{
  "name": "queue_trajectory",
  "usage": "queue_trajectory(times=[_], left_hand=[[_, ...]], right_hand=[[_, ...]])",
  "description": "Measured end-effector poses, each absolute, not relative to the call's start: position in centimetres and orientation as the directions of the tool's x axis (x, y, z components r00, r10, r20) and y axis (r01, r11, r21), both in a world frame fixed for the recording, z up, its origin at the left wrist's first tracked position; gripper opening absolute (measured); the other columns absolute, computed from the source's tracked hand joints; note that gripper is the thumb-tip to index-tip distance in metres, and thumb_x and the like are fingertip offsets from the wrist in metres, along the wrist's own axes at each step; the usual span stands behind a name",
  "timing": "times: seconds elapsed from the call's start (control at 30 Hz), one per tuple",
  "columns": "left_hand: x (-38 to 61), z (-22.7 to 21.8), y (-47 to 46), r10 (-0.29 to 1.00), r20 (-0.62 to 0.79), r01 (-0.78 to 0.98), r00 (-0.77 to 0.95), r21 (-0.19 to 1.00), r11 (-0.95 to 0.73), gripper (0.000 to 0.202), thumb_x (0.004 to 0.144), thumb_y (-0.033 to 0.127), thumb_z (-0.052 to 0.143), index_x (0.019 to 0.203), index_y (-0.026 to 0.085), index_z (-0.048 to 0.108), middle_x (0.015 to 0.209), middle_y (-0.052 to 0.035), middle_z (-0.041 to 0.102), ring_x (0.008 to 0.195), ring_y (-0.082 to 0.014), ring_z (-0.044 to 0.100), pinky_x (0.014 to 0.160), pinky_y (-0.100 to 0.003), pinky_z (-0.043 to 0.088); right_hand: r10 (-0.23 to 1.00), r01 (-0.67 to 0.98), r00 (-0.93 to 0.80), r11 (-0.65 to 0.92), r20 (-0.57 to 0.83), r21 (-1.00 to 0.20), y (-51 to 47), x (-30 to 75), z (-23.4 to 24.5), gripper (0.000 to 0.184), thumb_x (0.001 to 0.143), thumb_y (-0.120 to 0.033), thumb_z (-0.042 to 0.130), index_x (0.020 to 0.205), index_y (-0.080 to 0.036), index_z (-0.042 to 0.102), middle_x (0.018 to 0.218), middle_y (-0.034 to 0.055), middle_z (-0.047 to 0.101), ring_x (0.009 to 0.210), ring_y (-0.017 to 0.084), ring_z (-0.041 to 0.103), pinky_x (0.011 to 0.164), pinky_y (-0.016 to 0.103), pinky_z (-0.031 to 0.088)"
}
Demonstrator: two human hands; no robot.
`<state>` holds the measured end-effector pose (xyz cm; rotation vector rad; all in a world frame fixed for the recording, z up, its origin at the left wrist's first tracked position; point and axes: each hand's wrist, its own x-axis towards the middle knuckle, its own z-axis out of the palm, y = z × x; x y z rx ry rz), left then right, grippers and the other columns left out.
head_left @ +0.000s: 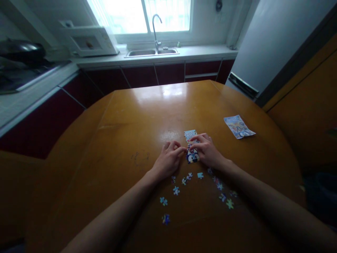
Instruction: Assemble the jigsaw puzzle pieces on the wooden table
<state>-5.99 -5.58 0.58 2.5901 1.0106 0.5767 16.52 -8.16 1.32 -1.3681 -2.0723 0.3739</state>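
A small strip of joined puzzle pieces lies on the round wooden table, a little right of centre. My left hand rests at the strip's left edge, its fingers curled and pinched against it. My right hand lies on the strip's right side with fingertips pressed on the pieces. Several loose puzzle pieces are scattered on the table between my forearms, closer to me.
A printed picture card lies on the table to the right. Behind the table runs a kitchen counter with a sink and tap, a microwave and a stove with a pan. A fridge stands at the right.
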Motion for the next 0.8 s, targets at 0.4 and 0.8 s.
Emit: queue_trajectory(times=[0.4,0.8], left_hand=[[-6.1,-0.1,-5.2,0.713,0.313,0.539,0.628,0.486,-0.688,0.028,0.096,0.012,0.05,0.118,0.025,0.059,0.116,-0.0067,0.053,0.109,-0.0253,0.044,0.101,-0.049,0.047],[-6.1,-0.4,-4.7,0.75,0.346,0.546,0.564,0.526,-0.652,0.027,0.09,0.007,0.052,0.112,0.022,0.06,0.109,-0.006,0.054,0.107,-0.0245,0.045,0.1,-0.046,0.044]], right_hand=[[0.864,0.737,0.036,0.317,0.503,-0.597,-10.5,22.6,6.6,0.023,0.087,-0.015,0.055,0.091,-0.025,0.076,0.107,0.0078,0.067,0.109,0.028,0.057,0.099,0.051,0.043],[0.961,0.806,0.051,0.122,0.273,-0.579,-20.6,22.6,3.7,0.011,0.088,-0.021,0.064,0.088,-0.025,0.075,0.101,0.0094,0.066,0.101,0.028,0.057,0.086,0.047,0.051]])
